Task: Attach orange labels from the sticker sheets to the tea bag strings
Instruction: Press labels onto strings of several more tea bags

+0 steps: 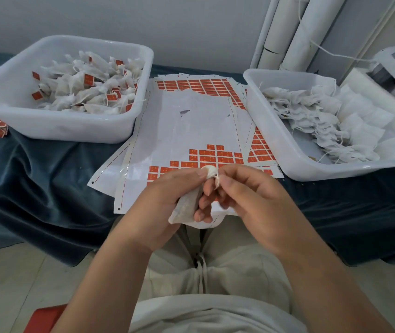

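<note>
Pale trousers [227, 267] fill the nearest part of the view, and just above the lap both hands meet over the near edge of the sticker sheets [191, 121]. The left hand [162, 203] has its fingers curled round a tea bag [185, 209], which hangs tilted with its filled end down, while thumb and forefinger pinch its gathered top. The right hand [251, 200] pinches the white string [217, 180] at that same top between thumb and forefinger (its other fingers are loosely bent and hold nothing else). Behind the hands the sheets lie fanned on a dark blue cloth [35, 176], with orange labels [215, 156] left in stepped rows near the hands and more along the far edge. Beside the sheets, the left tub [71, 131] holds tea bags with orange labels on them, and the right tub [288, 150] holds bags without any. Farthest back on the right, white tubes [300, 32] lean against the wall.
</note>
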Demonstrator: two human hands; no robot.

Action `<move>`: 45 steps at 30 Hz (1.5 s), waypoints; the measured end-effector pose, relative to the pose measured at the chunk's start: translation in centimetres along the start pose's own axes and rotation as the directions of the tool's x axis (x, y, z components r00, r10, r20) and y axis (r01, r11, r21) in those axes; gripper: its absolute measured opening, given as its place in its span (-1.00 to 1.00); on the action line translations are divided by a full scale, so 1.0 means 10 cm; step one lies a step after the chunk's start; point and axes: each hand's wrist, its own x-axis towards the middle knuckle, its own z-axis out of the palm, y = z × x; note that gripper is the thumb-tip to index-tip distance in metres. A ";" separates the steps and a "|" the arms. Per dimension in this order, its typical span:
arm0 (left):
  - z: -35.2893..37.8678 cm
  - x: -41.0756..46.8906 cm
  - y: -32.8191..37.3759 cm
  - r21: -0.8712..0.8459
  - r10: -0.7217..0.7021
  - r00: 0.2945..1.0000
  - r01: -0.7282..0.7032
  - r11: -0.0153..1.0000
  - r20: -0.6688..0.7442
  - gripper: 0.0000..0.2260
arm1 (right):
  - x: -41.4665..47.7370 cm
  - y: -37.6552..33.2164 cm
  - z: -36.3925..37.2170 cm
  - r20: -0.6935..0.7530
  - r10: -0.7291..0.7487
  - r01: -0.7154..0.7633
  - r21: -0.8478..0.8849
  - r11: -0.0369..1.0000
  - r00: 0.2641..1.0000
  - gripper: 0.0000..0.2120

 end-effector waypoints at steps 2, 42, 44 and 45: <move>0.00 -0.01 0.00 -0.019 -0.008 1.000 0.008 1.000 0.026 -0.68 | 0.01 -0.01 -0.02 0.116 0.068 -0.089 0.189 0.978 0.991 -0.78; 0.11 -0.01 -0.05 0.503 0.202 0.920 -0.007 0.864 -0.335 -0.64 | -0.09 -0.15 -0.08 -0.133 -0.159 0.015 -0.719 0.694 0.978 -0.84; 0.07 -0.01 -0.05 0.493 0.239 0.883 -0.009 0.870 -0.405 -0.63 | -0.10 -0.16 -0.12 -0.138 -0.110 -0.012 -0.673 0.739 0.984 -0.82; 0.03 -0.01 -0.03 0.486 0.244 0.874 -0.010 0.874 -0.420 -0.63 | -0.10 -0.17 -0.13 -0.138 -0.092 -0.015 -0.627 0.779 0.986 -0.81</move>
